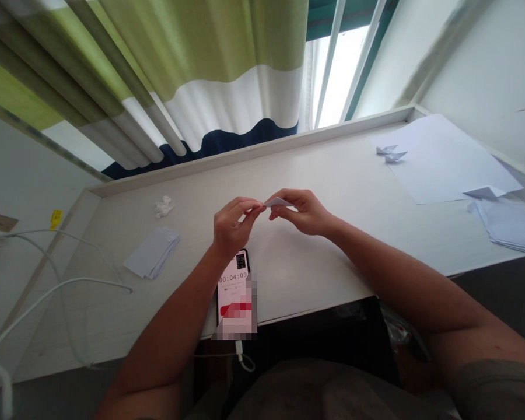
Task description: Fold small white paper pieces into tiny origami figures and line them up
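Observation:
Both my hands are raised a little above the middle of a pale wooden desk [324,256]. Between them is a small folded piece of white paper [278,202]. My left hand [233,225] pinches its left tip with closed fingers. My right hand [301,211] grips its right side, fingers curled around it. A phone [233,279] showing a timer lies on the desk just below my left wrist.
A stack of small white paper slips [152,252] and a crumpled scrap [163,206] lie at the left. Large white sheets [441,157] with folded paper shapes [391,153] lie at the right. White cables [48,291] run along the left edge. Curtains hang behind.

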